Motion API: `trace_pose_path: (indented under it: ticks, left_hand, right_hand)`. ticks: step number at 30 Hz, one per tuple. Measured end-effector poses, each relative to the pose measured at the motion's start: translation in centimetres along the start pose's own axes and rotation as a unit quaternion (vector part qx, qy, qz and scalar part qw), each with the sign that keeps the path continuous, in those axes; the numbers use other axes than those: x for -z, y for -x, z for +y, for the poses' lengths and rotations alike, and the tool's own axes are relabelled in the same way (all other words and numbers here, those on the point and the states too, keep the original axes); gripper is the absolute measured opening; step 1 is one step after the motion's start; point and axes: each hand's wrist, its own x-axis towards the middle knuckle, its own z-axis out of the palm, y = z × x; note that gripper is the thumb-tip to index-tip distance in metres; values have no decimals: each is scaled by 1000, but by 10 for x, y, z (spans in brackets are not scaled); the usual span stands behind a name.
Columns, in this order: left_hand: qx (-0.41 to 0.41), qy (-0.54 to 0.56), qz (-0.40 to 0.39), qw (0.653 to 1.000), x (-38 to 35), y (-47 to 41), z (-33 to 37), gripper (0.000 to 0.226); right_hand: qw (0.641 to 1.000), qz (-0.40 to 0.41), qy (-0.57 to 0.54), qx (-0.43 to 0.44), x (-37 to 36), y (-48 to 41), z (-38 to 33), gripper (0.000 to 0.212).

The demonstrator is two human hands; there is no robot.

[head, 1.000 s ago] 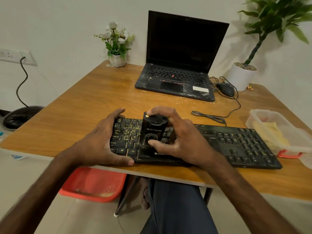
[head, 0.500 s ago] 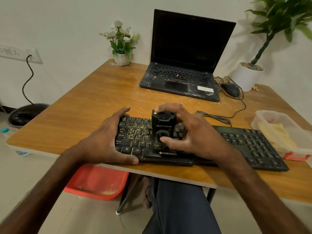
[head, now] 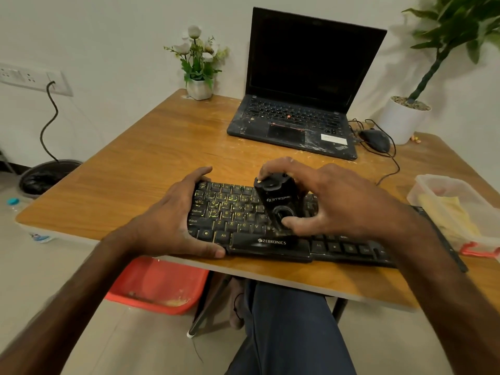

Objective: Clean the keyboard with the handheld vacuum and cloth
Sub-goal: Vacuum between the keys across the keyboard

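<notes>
Right hand [head: 343, 207] grips the stubby black handheld vacuum [head: 276, 198], left hand [head: 173, 220] clamps the black plastic keyboard [head: 235, 212]; best sweep slowly along rows.

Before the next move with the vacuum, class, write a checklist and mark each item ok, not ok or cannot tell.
1. Grip: the right hand grips the handheld vacuum: ok.
2. Contact: the handheld vacuum stands on the keys of the keyboard: ok.
3. Steadying: the left hand holds the keyboard's left end: ok.
4. Power: switched on: cannot tell.
5. Cloth: the yellow cloth lies in the clear container, right of the keyboard: ok.
</notes>
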Motion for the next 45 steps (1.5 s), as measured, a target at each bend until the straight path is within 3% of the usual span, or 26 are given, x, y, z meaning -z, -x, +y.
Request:
trace_pose_path:
  ticks: [6, 11, 14, 17, 22, 27, 31, 33, 37, 42, 45]
  left_hand:
    - [-2, -4, 2, 1000, 0, 0, 1, 144]
    - [-1, -2, 3, 1000, 0, 0, -1, 144]
    - [-6, -1, 1, 1000, 0, 0, 0, 144]
    - [-8, -6, 3, 1000, -1, 0, -1, 144]
    - [-11, -12, 7, 1000, -2, -1, -2, 145]
    - [-11, -13, 7, 1000, -2, -2, -3, 146]
    - [-13, -8, 6, 1000, -2, -1, -3, 146]
    - [-17, -10, 9, 1000, -2, -2, -3, 145]
    - [-16, -9, 7, 1000, -2, -2, -4, 145]
    - [-15, -11, 6, 1000, -2, -2, -5, 145]
    - [-17, -9, 8, 1000, -2, -2, -5, 145]
  right_hand:
    - [994, 39, -100, 36, -18, -2, -4, 68]
    - [999, 18, -31, 20, -2, 3, 2, 71]
    - [992, 73, -100, 7, -6, 4, 5, 70]
    - [990, 114, -86, 22, -24, 5, 7, 70]
    - [968, 88, -235, 28, -28, 16, 6, 70]
    - [982, 179, -54, 8, -37, 13, 16, 66]
    - [964, 144, -220, 43, -43, 23, 2, 68]
    - [967, 146, -205, 36, -43, 26, 5, 68]
    - [974, 212, -73, -31, -41, 22, 15, 70]
    - [965, 148, -216, 29, -44, 21, -4, 68]
    - [975, 164, -151, 12, -45, 8, 0, 68]
